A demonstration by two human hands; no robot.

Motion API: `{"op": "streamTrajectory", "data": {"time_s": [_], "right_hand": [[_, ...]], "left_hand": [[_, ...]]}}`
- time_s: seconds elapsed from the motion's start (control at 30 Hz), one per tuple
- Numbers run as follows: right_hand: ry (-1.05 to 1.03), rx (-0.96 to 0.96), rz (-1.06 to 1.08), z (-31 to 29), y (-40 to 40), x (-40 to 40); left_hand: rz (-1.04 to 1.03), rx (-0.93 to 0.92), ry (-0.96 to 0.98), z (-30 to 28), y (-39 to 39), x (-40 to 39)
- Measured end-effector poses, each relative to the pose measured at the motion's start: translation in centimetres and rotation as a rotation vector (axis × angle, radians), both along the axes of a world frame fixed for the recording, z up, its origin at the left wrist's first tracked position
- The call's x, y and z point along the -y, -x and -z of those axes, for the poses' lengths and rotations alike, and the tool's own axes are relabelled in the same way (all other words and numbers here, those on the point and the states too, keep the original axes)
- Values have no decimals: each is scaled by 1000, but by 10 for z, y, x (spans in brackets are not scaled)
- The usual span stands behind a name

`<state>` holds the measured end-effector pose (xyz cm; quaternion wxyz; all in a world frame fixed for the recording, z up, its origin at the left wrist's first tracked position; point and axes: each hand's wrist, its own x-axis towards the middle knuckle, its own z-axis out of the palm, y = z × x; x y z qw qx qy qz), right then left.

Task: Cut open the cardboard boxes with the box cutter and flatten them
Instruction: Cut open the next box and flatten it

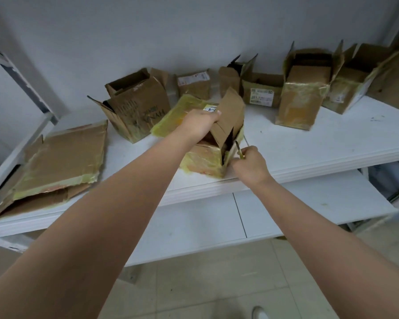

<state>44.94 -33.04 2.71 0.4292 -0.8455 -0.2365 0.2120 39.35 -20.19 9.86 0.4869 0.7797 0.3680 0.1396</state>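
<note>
A cardboard box [205, 161] wrapped in yellowish tape lies near the front edge of the white shelf [309, 143]. My left hand [199, 123] grips its raised brown flap from the left. My right hand [251, 165] holds the box cutter [239, 149], its blade up against the box's right corner, beside a dark slit. Two flattened boxes [60, 162] lie stacked at the shelf's left end.
Several opened boxes stand along the back of the shelf by the wall, from a printed one [138, 104] to a tall taped one [302, 93] and others at the far right. A lower white shelf [309, 203] and tiled floor lie below.
</note>
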Motion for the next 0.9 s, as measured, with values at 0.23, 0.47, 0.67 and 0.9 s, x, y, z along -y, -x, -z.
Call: {"op": "streamTrajectory", "data": {"time_s": [0.23, 0.47, 0.67, 0.9], "right_hand": [[-37, 99, -87, -9, 22, 14], [82, 357, -104, -28, 40, 15], [342, 458, -176, -50, 60, 4], [419, 473, -226, -50, 77, 4]], "left_hand": [[302, -219, 24, -6, 11, -11], [288, -203, -15, -3, 15, -1], [332, -170, -6, 0, 15, 4], [343, -180, -69, 1, 16, 9]]}}
